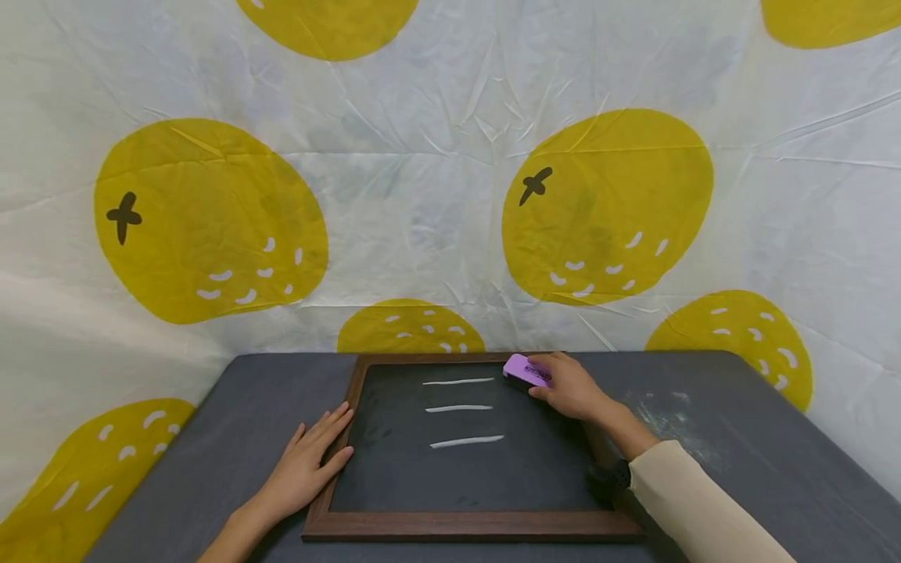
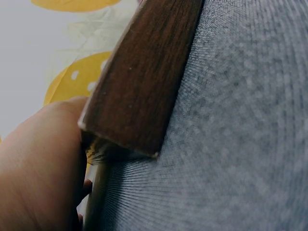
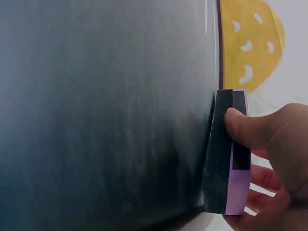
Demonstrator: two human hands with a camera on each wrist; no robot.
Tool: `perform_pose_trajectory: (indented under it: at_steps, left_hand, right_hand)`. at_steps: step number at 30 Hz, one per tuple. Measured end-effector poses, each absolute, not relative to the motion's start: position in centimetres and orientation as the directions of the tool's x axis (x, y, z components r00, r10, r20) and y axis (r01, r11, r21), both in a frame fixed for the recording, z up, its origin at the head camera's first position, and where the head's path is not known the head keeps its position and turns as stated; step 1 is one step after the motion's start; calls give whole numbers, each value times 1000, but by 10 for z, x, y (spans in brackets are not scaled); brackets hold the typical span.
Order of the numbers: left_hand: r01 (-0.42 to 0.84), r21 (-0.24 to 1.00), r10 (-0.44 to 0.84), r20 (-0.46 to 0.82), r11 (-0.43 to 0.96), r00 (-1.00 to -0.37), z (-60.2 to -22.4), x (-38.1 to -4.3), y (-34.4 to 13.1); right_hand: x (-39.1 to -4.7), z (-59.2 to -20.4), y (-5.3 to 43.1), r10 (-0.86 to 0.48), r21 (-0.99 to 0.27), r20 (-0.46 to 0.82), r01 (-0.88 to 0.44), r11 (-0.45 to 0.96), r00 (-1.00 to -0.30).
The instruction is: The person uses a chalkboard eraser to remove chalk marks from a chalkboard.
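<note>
A brown-framed chalkboard (image 1: 394, 485) lies on the dark table, with 3 white chalk lines (image 1: 461, 408) across its middle. My right hand (image 1: 572, 387) grips a purple and black chalkboard eraser (image 1: 524, 369) near the board's far right corner. In the right wrist view the thumb presses one side of the eraser (image 3: 222, 159) and the fingers lie behind it. My left hand (image 1: 306, 461) rests on the left side of the frame, fingers spread and straight. The left wrist view shows the wooden frame (image 2: 139, 77) beside that hand.
A dark cloth covers the table (image 1: 760, 453), and whitish chalk smudges (image 1: 669, 426) mark it right of the board. Behind the table's far edge hangs a white curtain (image 1: 415, 203) printed with yellow fruit.
</note>
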State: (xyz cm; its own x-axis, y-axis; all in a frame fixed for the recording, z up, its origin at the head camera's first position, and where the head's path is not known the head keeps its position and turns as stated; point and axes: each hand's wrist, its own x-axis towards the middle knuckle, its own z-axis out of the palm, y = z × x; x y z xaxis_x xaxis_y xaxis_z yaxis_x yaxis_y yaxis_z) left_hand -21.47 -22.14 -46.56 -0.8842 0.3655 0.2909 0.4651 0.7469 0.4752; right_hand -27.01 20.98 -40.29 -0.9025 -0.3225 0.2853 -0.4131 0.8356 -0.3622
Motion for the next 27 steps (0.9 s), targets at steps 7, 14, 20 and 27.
perform_pose_trajectory:
  at_steps: [7, 14, 20, 27]
  left_hand:
    - [462, 472, 365, 286, 751, -886, -466, -217, -222]
    - [476, 478, 369, 304, 739, -878, -463, -216, -221]
    - [478, 475, 372, 304, 739, -877, -465, -216, -224]
    - [480, 476, 377, 300, 737, -876, -468, -215, -227]
  right_hand:
    - [-269, -403, 208, -361, -356, 254, -433, 828, -897]
    - [-266, -399, 207, -334, -297, 207, -384, 874, -920]
    - [-269, -401, 205, -378, -275, 265, -445, 852, -887]
    - [-273, -403, 197, -367, -293, 282, -444, 847, -887]
